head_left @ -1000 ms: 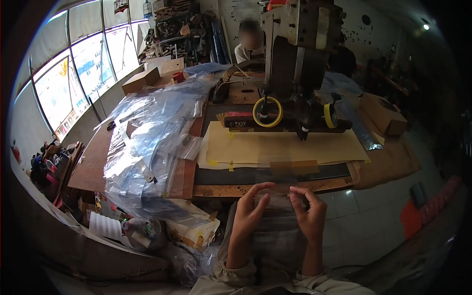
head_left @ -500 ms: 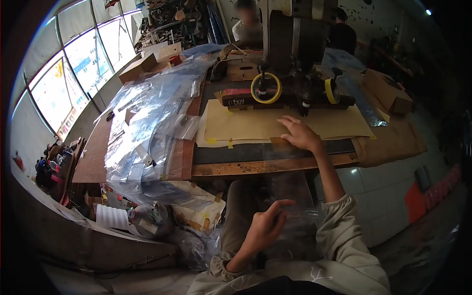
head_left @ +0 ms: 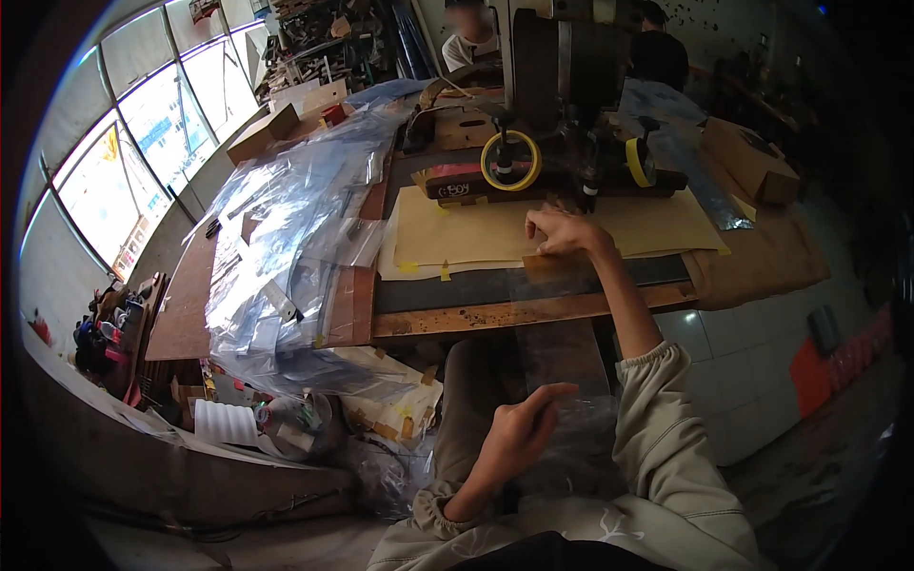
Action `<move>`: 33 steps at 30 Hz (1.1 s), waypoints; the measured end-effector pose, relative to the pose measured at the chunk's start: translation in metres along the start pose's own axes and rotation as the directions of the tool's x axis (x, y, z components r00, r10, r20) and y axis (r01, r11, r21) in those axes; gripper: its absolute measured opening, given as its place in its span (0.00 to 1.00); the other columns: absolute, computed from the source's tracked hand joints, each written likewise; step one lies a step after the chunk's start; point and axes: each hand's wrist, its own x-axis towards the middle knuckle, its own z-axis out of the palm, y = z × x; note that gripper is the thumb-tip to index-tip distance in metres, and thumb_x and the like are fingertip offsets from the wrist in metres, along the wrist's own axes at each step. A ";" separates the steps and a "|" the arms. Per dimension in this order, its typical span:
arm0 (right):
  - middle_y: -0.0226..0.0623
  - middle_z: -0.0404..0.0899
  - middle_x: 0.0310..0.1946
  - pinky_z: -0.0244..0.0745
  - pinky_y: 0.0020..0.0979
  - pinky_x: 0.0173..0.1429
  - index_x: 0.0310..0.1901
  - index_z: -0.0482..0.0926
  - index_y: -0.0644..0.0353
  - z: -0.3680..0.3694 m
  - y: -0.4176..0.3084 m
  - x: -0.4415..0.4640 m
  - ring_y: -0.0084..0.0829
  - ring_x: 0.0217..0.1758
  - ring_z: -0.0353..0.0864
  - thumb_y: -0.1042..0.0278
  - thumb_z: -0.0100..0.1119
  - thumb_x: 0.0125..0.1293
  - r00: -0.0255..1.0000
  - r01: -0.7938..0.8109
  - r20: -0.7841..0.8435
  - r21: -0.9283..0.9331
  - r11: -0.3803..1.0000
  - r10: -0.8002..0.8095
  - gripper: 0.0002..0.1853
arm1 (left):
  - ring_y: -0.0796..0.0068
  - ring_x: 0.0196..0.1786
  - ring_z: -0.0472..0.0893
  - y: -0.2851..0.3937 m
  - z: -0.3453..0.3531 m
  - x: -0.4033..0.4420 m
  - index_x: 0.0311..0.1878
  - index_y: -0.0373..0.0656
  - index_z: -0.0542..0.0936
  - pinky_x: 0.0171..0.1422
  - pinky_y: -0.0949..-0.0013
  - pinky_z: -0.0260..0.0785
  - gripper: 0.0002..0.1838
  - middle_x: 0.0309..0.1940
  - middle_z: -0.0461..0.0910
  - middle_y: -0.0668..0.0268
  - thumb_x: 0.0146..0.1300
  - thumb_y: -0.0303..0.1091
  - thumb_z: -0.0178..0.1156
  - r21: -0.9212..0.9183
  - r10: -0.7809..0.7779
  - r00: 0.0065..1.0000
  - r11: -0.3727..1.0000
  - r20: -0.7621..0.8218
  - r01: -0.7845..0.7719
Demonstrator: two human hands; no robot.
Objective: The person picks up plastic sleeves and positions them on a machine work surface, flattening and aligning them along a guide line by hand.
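My left hand (head_left: 519,433) is low over my lap, thumb and index finger closed at the edge of a clear plastic sheet (head_left: 562,357). That sheet hangs from the table's front edge towards my legs. My right hand (head_left: 568,233) rests on the pale yellow board (head_left: 457,233), its fingers curled down; whatever lies under the fingertips is hidden. Just below them a brownish see-through patch (head_left: 555,268) overlaps the board's front edge. Behind the hand stands a machine with a dark bar (head_left: 552,186) across the board and two yellow rings (head_left: 511,160) on it.
Many clear plastic sheets (head_left: 276,228) cover the table's left side. A cardboard box (head_left: 747,160) sits at right, near brown paper (head_left: 762,271). A wooden strip (head_left: 533,313) edges the table. Two people are beyond the machine. A white foam roll (head_left: 226,422) lies lower left.
My right hand has gone from spread fingers to curled ones, and has shifted slightly away from me on the board. My left hand stays nearly in place. The view has shifted slightly.
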 end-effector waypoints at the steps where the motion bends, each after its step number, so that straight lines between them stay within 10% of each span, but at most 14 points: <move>1: 0.35 0.77 0.44 0.70 0.39 0.57 0.45 0.74 0.55 -0.001 -0.005 -0.005 0.38 0.51 0.77 0.67 0.68 0.53 0.998 0.001 -0.057 -0.055 0.998 -0.004 0.18 | 0.87 0.19 0.63 0.001 0.000 0.001 0.55 0.42 0.80 0.25 0.77 0.58 0.16 0.15 0.66 0.68 0.67 0.23 0.52 -0.012 -0.007 1.000 1.000 -0.005 0.007; 10: 0.43 0.80 0.48 0.69 0.45 0.65 0.53 0.76 0.54 0.018 -0.036 -0.064 0.42 0.57 0.77 0.61 0.59 0.65 0.979 0.045 -0.201 0.102 0.994 -0.024 0.17 | 0.71 0.17 0.70 -0.004 -0.001 -0.001 0.57 0.42 0.77 0.27 0.71 0.65 0.17 0.16 0.69 0.57 0.66 0.21 0.52 -0.007 0.041 0.999 0.999 0.023 -0.041; 13: 0.45 0.78 0.57 0.65 0.48 0.68 0.59 0.75 0.57 0.027 -0.047 -0.091 0.42 0.64 0.73 0.45 0.52 0.69 0.960 0.013 -0.274 0.224 0.975 0.050 0.26 | 0.86 0.19 0.67 -0.009 0.003 -0.001 0.55 0.42 0.80 0.27 0.77 0.63 0.17 0.16 0.71 0.65 0.66 0.20 0.51 -0.043 0.052 0.999 0.998 -0.008 -0.053; 19: 0.49 0.68 0.66 0.54 0.58 0.73 0.65 0.69 0.60 0.054 -0.081 -0.122 0.43 0.73 0.62 0.32 0.46 0.66 0.929 -0.102 -0.357 -0.010 0.995 0.092 0.39 | 0.85 0.19 0.67 -0.008 0.003 0.000 0.55 0.42 0.80 0.26 0.75 0.62 0.16 0.16 0.70 0.65 0.67 0.21 0.51 -0.018 0.046 0.999 0.999 0.009 -0.046; 22: 0.48 0.65 0.67 0.54 0.58 0.73 0.67 0.65 0.60 0.064 -0.081 -0.119 0.43 0.74 0.59 0.33 0.49 0.65 0.920 -0.118 -0.378 -0.023 0.993 0.101 0.40 | 0.64 0.18 0.75 -0.006 0.000 0.001 0.56 0.43 0.77 0.27 0.65 0.66 0.16 0.18 0.71 0.55 0.67 0.21 0.51 0.018 0.035 0.999 0.999 0.042 -0.036; 25: 0.45 0.63 0.67 0.54 0.58 0.73 0.68 0.64 0.58 0.064 -0.080 -0.118 0.43 0.73 0.60 0.34 0.51 0.64 0.917 -0.125 -0.387 -0.046 0.991 0.098 0.40 | 0.62 0.19 0.75 -0.006 0.001 0.001 0.56 0.43 0.77 0.27 0.65 0.66 0.15 0.18 0.72 0.55 0.68 0.22 0.51 0.016 0.037 0.999 0.999 0.037 -0.038; 28: 0.43 0.63 0.67 0.54 0.58 0.73 0.67 0.64 0.57 0.061 -0.079 -0.117 0.42 0.72 0.61 0.32 0.49 0.64 0.923 -0.136 -0.372 -0.068 0.988 0.101 0.40 | 0.84 0.18 0.65 -0.008 0.004 0.001 0.54 0.41 0.80 0.25 0.75 0.60 0.15 0.15 0.67 0.65 0.68 0.22 0.51 -0.012 0.057 0.998 0.998 -0.002 -0.057; 33: 0.44 0.63 0.68 0.54 0.60 0.71 0.64 0.66 0.58 0.073 -0.078 -0.111 0.41 0.72 0.59 0.27 0.42 0.65 0.906 -0.160 -0.413 -0.127 0.979 0.094 0.42 | 0.69 0.18 0.72 -0.005 0.000 0.001 0.55 0.42 0.78 0.26 0.67 0.64 0.15 0.17 0.70 0.58 0.67 0.22 0.52 0.020 0.036 0.999 0.999 0.022 -0.037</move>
